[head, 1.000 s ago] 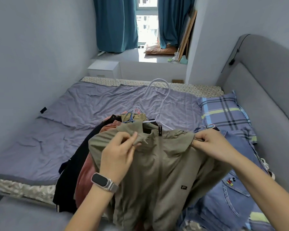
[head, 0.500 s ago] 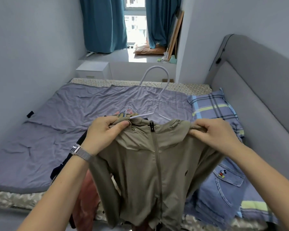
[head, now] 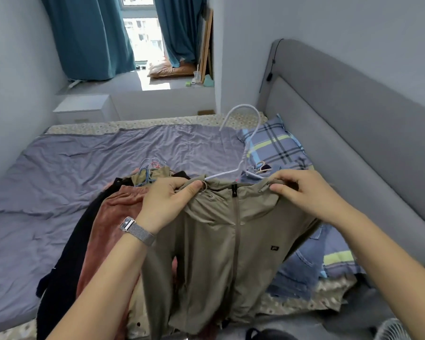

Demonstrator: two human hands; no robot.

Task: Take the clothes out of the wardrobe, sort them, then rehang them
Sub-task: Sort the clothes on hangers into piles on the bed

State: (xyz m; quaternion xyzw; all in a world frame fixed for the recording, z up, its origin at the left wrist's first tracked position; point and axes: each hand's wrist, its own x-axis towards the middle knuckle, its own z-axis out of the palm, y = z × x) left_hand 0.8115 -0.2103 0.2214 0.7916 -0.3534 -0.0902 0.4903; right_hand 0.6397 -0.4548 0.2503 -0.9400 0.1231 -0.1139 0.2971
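Nearest the camera: two bare forearms reach forward. A silver mesh-band wristwatch [head: 137,231] sits on the left wrist.

Left hand [head: 168,203]: fingers curled, thumb pinching the left shoulder of an olive-green zip-front hooded jacket [head: 221,244]. Right hand [head: 304,192]: fingers curled, gripping the jacket's right shoulder. The jacket is held up between the two hands, above the near edge of the bed, front facing the camera, zip closed, a small dark logo patch on its chest. Its lower half hangs down over the bed edge.

White wire hanger [head: 245,143]: arms run into the jacket's neck opening; the hook stands up behind the collar, tilted toward the pillow.

Under and left of the jacket, a pile on the bed: a rust-pink fleece garment [head: 108,222] and, beside it further left, a black garment [head: 69,261] hanging over the bed edge. At the top of the pile, a cluster of pale blue and pink hanger hooks [head: 149,168]. Right of the jacket lies a blue denim garment [head: 302,266].

Bottom right corner: part of a white fan grille [head: 390,330].

Further back: rumpled lavender-grey bedsheet [head: 84,163]; blue plaid pillow [head: 272,146] against the grey upholstered headboard [head: 341,123].

Far end: white bedside cabinet [head: 84,109], teal curtains [head: 88,38], bright window between them.
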